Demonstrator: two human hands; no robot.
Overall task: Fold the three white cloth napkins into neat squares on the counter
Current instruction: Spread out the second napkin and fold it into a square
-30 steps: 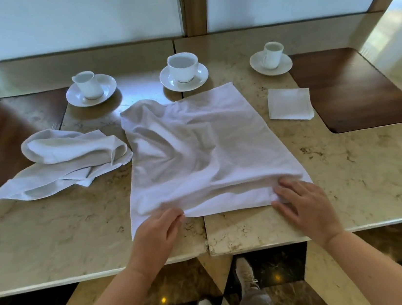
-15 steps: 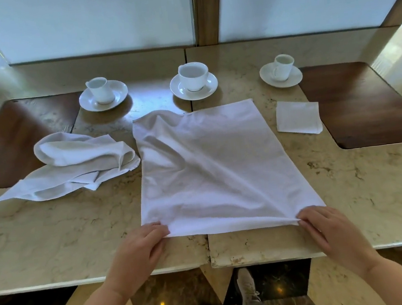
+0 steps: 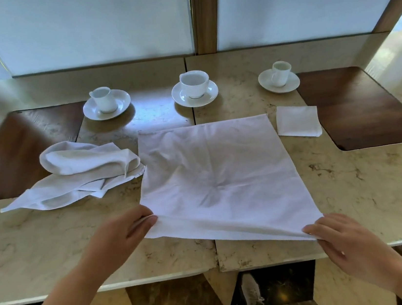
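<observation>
A white napkin (image 3: 218,175) lies spread nearly flat in the middle of the marble counter (image 3: 54,248). My left hand (image 3: 121,237) pinches its near left corner, lifted slightly off the stone. My right hand (image 3: 344,238) pinches the near right corner, close to the counter's front edge. A crumpled white napkin (image 3: 80,173) is heaped to the left, touching the spread one's left edge. A small napkin folded into a square (image 3: 298,124) rests at the right, beside the spread napkin's far right corner.
Three white cups on saucers stand in a row behind the napkins: left (image 3: 106,104), middle (image 3: 194,88), right (image 3: 279,76). Dark wooden insets (image 3: 357,106) sit in the counter at both sides. Frosted window panels rise behind. My shoes show on the floor below.
The middle napkin went from rumpled to smooth and flat. Both hands slid outward to its near corners and now lift them a little.
</observation>
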